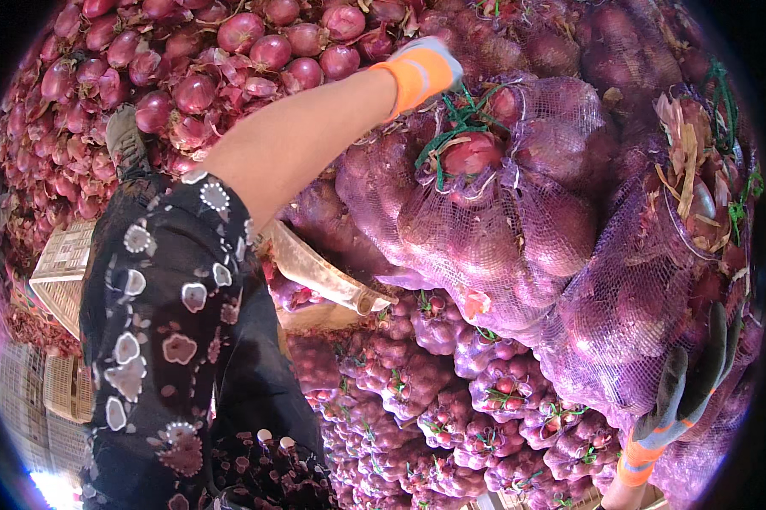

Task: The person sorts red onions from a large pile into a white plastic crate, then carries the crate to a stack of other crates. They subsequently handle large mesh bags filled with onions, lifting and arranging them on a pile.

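My left hand (pixel 429 67), in a grey glove with an orange cuff, is beside the tied neck of a purple mesh bag of red onions (pixel 485 236). Its fingers are turned away and hidden. Green twine (pixel 463 121) crosses the bag's mouth just below the hand, and a red onion (pixel 472 153) shows through. At the lower right, my right hand (pixel 683 389), gloved in dark grey with an orange cuff, lies with fingers apart against the side of another onion-filled mesh bag (pixel 631 306). Dry husks (pixel 689 153) stick out of that bag's top.
Loose red onions (pixel 192 92) are heaped at the upper left, with a shoe (pixel 126 140) among them. A pale plastic basket (pixel 64 268) stands left of my body; a basket's rim (pixel 322 268) shows near the middle. Below lie many tied onion bags (pixel 440 408). More crates (pixel 67 389) stand lower left.
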Action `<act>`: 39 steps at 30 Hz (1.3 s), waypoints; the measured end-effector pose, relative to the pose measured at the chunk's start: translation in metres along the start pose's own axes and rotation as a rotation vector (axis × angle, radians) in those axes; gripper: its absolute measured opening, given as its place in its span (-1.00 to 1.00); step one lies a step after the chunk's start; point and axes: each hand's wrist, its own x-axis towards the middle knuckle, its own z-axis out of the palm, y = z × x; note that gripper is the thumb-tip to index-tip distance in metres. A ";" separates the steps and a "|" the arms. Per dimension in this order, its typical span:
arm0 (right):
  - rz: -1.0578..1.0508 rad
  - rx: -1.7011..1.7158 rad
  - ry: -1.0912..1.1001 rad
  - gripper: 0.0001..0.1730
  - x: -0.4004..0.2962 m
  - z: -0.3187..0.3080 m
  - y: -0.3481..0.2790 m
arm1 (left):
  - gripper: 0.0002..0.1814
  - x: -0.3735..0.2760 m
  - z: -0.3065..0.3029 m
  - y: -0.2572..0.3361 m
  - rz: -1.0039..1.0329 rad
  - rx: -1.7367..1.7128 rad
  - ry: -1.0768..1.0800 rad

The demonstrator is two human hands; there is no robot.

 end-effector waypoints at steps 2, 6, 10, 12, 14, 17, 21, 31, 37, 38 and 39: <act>-0.048 -0.130 -0.053 -0.40 0.005 -0.003 -0.003 | -0.81 0.000 0.037 0.002 -0.034 0.045 0.004; -0.030 -0.197 -0.109 -0.42 -0.004 -0.003 0.004 | -0.76 -0.026 0.019 0.007 -0.277 0.075 0.050; -0.136 -0.208 -0.096 -0.43 0.001 -0.004 0.007 | -0.61 0.002 -0.027 -0.041 -0.034 0.329 0.287; -0.097 -0.196 -0.085 -0.42 -0.004 -0.002 0.005 | -0.48 0.016 -0.049 -0.029 -0.204 0.026 0.035; -0.089 -0.186 -0.067 -0.42 -0.001 -0.002 -0.001 | -0.71 0.014 -0.008 -0.052 -0.213 -0.185 0.141; -0.042 -0.180 -0.038 -0.41 -0.006 0.001 -0.010 | -0.77 -0.034 0.022 -0.050 -0.309 -0.224 0.174; -0.042 -0.135 0.041 -0.40 -0.005 0.003 -0.014 | -0.70 -0.076 0.047 -0.054 -0.544 -0.458 0.282; 0.167 -0.192 0.355 -0.37 -0.013 0.000 0.014 | -0.70 -0.106 0.013 0.051 -0.543 -0.347 0.203; 0.295 -0.081 0.410 -0.30 -0.038 0.026 0.013 | -0.81 -0.108 0.000 0.096 -0.668 -0.755 0.043; 0.289 -0.080 0.446 -0.31 -0.029 0.016 0.006 | -0.81 -0.097 0.017 0.052 -0.606 -0.611 0.142; 0.278 -0.075 0.478 -0.31 -0.021 0.003 -0.002 | -0.81 -0.086 0.032 0.009 -0.557 -0.457 0.240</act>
